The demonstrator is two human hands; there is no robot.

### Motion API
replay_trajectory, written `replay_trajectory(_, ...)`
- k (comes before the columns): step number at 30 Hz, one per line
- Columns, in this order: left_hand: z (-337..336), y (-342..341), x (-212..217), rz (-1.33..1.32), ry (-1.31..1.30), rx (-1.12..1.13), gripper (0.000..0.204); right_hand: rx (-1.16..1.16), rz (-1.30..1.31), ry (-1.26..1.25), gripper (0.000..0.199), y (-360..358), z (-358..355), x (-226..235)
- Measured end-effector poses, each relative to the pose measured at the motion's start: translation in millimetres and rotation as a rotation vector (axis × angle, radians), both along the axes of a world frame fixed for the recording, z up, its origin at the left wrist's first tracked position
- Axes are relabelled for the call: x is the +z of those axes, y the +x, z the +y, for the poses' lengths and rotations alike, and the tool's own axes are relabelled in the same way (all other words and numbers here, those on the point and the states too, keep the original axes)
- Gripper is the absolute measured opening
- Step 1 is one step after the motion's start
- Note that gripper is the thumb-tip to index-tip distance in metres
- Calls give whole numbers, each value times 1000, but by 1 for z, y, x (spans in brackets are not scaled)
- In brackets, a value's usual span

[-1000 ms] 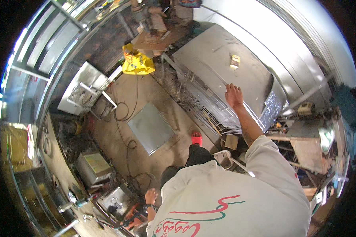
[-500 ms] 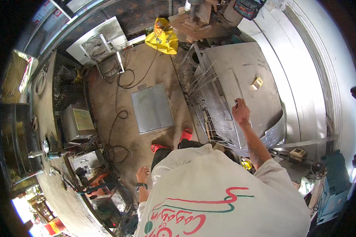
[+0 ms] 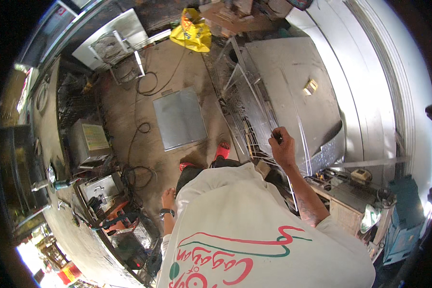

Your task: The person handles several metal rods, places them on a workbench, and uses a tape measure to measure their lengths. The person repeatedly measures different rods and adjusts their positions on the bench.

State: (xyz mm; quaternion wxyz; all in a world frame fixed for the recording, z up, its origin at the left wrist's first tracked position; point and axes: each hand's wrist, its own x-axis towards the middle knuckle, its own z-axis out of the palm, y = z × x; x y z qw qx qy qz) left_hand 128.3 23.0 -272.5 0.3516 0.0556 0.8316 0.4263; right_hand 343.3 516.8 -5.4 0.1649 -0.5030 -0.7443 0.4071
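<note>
My right hand point(image 3: 283, 148) is closed, its fingers pinched round a thin metal strip point(image 3: 293, 194) beside a large grey sheet-metal piece point(image 3: 297, 62). The strip is blurred, and where it ends is hard to make out. Other thin metal strips point(image 3: 261, 103) lean along the left side of that piece. My left hand point(image 3: 168, 198), with a dark watch at the wrist, hangs low by my left leg. Its fingers are loosely bent and hold nothing. A flat grey square panel point(image 3: 180, 118) lies on the floor ahead of my feet.
A small yellow box point(image 3: 310, 86) rests on the sheet metal. Dark cable point(image 3: 144, 127) loops across the floor at left. A long workbench point(image 3: 77, 242) with tools runs along the left. Beyond the panel lies a yellow bag point(image 3: 191, 36); a blue-green cabinet point(image 3: 404, 218) stands at right.
My right hand has drawn slightly back and left, off the sheet metal's top, with the thin strip in its fingers. My left hand stays low. The whole view has shifted a little.
</note>
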Motion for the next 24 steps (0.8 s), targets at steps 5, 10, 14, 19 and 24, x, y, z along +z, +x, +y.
replay_trajectory(5,43,-48,5,-323,-39,105,29,-29,126,15,19,20,-4,33)
replay_trajectory(10,76,-69,28,-265,-55,-28,32,-63,137,60,17,21,-14,68)
replay_trajectory(14,124,-82,47,-47,13,-189,34,-12,137,20,16,37,-30,117)
replay_trajectory(19,256,-115,89,302,256,-295,51,173,200,113,15,76,-56,222)
replay_trajectory(24,401,-114,174,642,330,-540,84,38,158,508,27,190,-84,298)
